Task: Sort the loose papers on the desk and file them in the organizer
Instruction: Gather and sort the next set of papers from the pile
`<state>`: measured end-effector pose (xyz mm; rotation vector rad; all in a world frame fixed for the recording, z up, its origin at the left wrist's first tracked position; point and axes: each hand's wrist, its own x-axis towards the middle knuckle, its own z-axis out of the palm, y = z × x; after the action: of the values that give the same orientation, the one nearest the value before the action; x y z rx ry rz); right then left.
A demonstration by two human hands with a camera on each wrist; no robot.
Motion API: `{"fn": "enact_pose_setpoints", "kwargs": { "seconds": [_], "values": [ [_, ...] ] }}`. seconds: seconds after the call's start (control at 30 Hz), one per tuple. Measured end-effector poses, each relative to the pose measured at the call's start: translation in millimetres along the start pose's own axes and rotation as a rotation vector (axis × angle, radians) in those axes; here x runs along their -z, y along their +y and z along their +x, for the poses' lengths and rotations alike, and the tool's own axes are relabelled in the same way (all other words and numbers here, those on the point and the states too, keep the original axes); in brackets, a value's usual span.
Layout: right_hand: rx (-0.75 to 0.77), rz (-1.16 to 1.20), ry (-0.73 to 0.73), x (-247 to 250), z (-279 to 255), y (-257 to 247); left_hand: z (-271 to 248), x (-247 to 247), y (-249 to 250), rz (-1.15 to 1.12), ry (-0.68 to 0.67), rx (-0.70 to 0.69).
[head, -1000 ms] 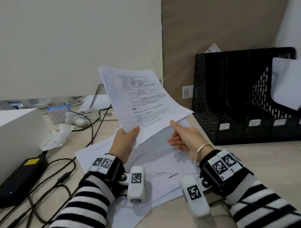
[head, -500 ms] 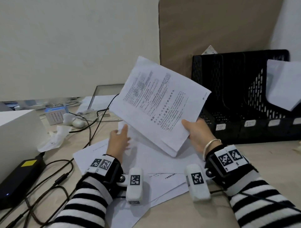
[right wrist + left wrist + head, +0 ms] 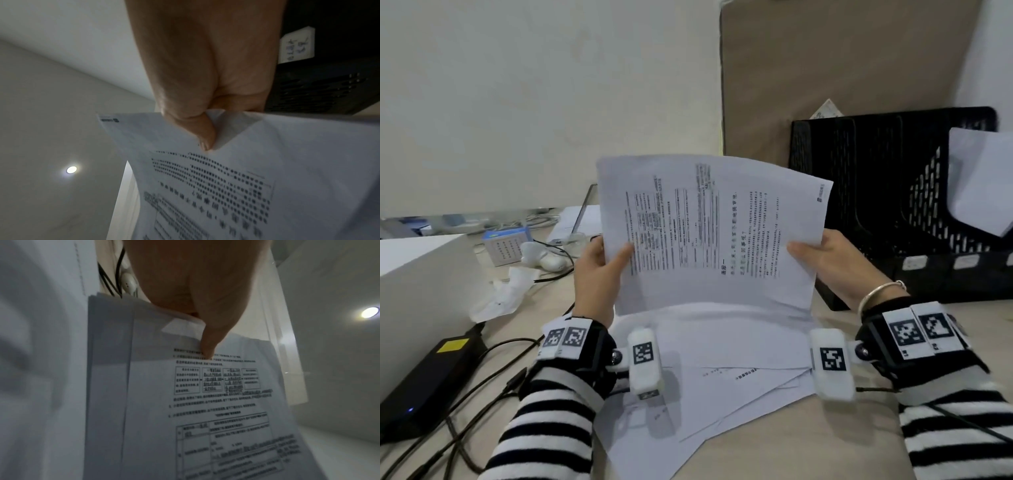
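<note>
Item: sheaf of printed sheets [image 3: 714, 236], several pages thick, turned sideways so the text runs up the page, held upright above the middle of the table [image 3: 791, 442].
Left hand [image 3: 599, 274]: gripping the sheaf's left edge, thumb on the printed face, fingers behind; the left wrist view shows the thumb [image 3: 207, 345] pressing down on a lifted corner.
Right hand [image 3: 828, 260]: gripping the right edge the same way, thumb in front, paper puckered at the pinch in the right wrist view.
Remaining stock: loose papers [image 3: 722, 353] fanned flat on the table beneath the hands, overlapping, reaching toward the near edge.
Destination: black mesh file organizer [image 3: 893, 205] at the far right of the table, labelled slots; one white sheet [image 3: 983, 178] already leans in a right-hand slot.
Handling: light, limp, smooth; the top edge bows between the hands. Probably slides apart if held loosely.
Hold: both short edges, or one firm pinch at mid-edge, keeping the sheets squared before lowering into a slot.
Risk: corners creasing under the thumbs; inner pages slipping out.
</note>
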<state>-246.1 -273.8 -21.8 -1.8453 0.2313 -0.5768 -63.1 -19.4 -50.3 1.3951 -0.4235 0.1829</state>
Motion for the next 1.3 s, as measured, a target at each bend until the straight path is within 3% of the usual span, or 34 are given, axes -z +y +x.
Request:
{"fn": "enact_pose_setpoints", "kwargs": {
  "seconds": [0.07, 0.2, 0.3, 0.4, 0.5, 0.63, 0.73, 0.8, 0.93, 1.0, 1.17, 1.3],
  "values": [
    [-0.017, 0.003, 0.011, -0.4, 1.3, 1.7, 1.2, 2.9, 3.1, -0.072, -0.061, 0.017],
    [-0.144, 0.016, -0.016, -3.9, 4.3, 12.4, -5.9, 8.1, -6.5, -0.066, -0.28, 0.26],
    [-0.269, 0.08, -0.08, -10.1, 1.6, 20.0, -8.1, 7.3, -17.5, -0.027, -0.363, 0.4],
    [-0.297, 0.118, -0.062, -15.5, 1.5, 23.8, -6.1, 5.1, -23.7, -0.037, -0.316, 0.427],
    [-0.296, 0.118, 0.062, -17.7, 5.6, 26.9, -5.2, 1.4, -22.4, -0.04, -0.244, 0.375],
    [-0.302, 0.189, 0.112, -23.4, 6.7, 27.4, 3.2, 6.7, -24.3, 0.039, -0.03, 0.254],
    [-0.307, 0.309, 0.09, -33.3, 7.2, 24.3, 3.5, 6.2, -26.3, 0.035, 0.058, 0.32],
    [-0.315, 0.432, 0.064, -41.5, 7.3, 22.3, -1.5, -3.4, -20.8, -0.078, -0.045, 0.453],
    [-0.346, 0.594, -0.044, -54.8, 1.8, 17.1, -23.1, -31.7, 1.6, -0.277, -0.468, 0.646],
    [-0.36, 0.617, -0.102, -60.3, -0.7, 16.8, -31.4, -42.8, 3.7, -0.33, -0.549, 0.604],
    [-0.41, 0.516, -0.2, -64.8, -4.7, 16.0, -33.1, -44.6, -1.2, -0.383, -0.414, 0.436],
    [-0.429, 0.451, -0.169, -59.4, -2.1, 21.1, -31.6, -39.2, -0.8, -0.367, -0.38, 0.398]
  ]
}}
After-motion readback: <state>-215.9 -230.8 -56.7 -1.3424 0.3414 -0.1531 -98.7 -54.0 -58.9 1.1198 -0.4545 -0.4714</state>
